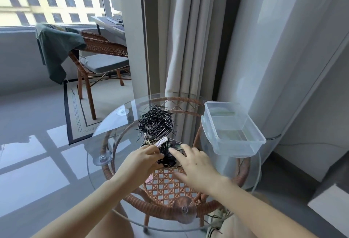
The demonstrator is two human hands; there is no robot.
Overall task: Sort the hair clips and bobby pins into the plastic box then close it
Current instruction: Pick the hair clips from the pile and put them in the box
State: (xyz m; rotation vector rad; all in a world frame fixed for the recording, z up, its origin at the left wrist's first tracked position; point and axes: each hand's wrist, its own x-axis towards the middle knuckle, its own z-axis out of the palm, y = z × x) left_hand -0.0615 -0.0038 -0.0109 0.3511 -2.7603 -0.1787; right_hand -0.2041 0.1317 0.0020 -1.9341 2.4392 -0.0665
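A tangled heap of black bobby pins (155, 122) lies in the middle of the round glass table (111, 130). Just in front of it sits a bunch of hair clips (166, 147), black ones with a white one on top. My left hand (141, 160) has its fingers closed around the left side of the clip bunch. My right hand (192, 160) rests on the right side of the clips with fingers spread. The clear plastic box (232, 128) stands open and empty at the table's right edge.
The glass top rests on a rattan frame (170, 183) with suction pads. Curtains (188, 36) hang right behind the table. A rattan chair (98, 54) draped with a dark green cloth stands at the far left by the window.
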